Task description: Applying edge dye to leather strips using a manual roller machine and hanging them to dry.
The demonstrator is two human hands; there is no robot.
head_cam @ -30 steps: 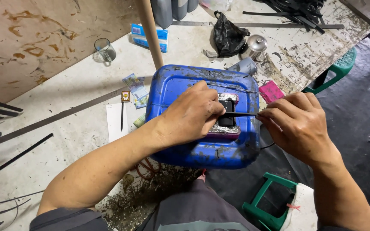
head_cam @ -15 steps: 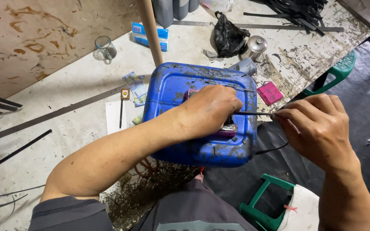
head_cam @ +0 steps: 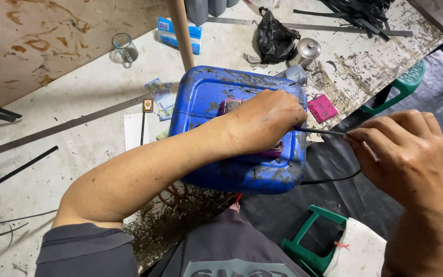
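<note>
A dirty blue plastic jerrycan [head_cam: 211,102] lies flat in front of me. On top of it sits a small pink-edged device [head_cam: 230,106], mostly hidden under my left hand [head_cam: 265,120], which presses down on it with closed fingers. A thin dark wire [head_cam: 320,132] runs from under that hand to the right. My right hand [head_cam: 398,151] pinches the wire's end between thumb and fingers, off the can's right side. A black cable [head_cam: 334,179] loops below the can's corner.
A glass mug [head_cam: 124,47], a blue-and-white box [head_cam: 180,32], a black plastic bag [head_cam: 274,37], a metal pot [head_cam: 306,51] and a pink pad [head_cam: 323,107] lie on the stained floor. A wooden pole [head_cam: 182,36] stands behind the can. Green stools [head_cam: 314,241] [head_cam: 406,82] sit right.
My right hand has drawn the wire further to the right, away from the can. My left hand has slid over the device, covering more of it.
</note>
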